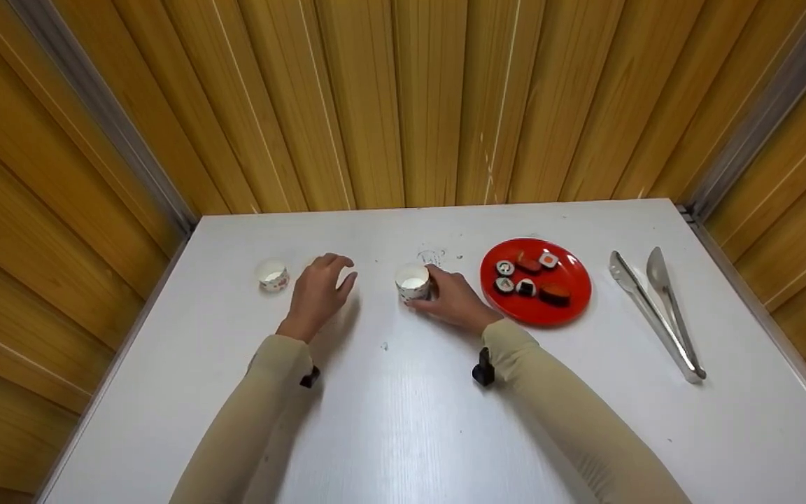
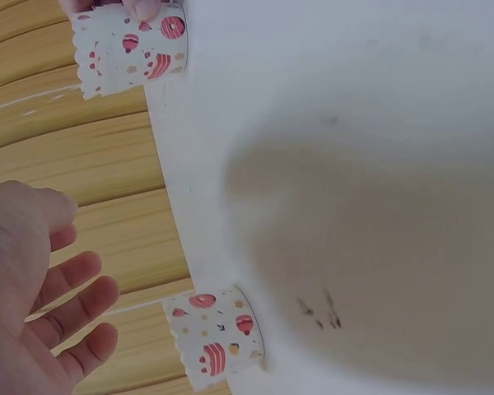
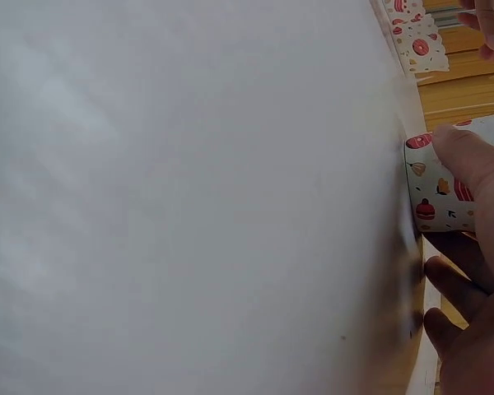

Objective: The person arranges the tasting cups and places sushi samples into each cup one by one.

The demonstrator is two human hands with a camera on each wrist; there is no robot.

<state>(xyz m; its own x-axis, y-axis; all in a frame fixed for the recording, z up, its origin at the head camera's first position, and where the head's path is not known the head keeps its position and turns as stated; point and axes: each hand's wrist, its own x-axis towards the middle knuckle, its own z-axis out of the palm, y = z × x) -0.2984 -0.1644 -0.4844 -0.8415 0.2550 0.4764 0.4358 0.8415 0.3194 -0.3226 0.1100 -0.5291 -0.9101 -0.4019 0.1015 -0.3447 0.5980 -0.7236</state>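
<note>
My right hand point(image 1: 455, 301) holds a paper baking cup point(image 1: 413, 285) upright on the white table, thumb on the near side and fingers round the far side. The right wrist view shows the thumb pressed on the printed wall of this cup point(image 3: 436, 185), with its cake and doughnut pictures. My left hand point(image 1: 317, 294) hovers with loosely bent fingers and holds nothing. A second, matching baking cup point(image 1: 274, 276) stands just left of it. In the left wrist view this hand point(image 2: 33, 288) is apart from the scallop-edged cup point(image 2: 218, 337) on the table.
Right of my right hand lies a red plate point(image 1: 571, 311) with several sushi pieces point(image 1: 525, 287). Metal tongs point(image 1: 662, 322) lie farther right on the white table point(image 1: 403, 420). Yellow wood-look panels point(image 1: 431, 105) stand behind the table and along both sides.
</note>
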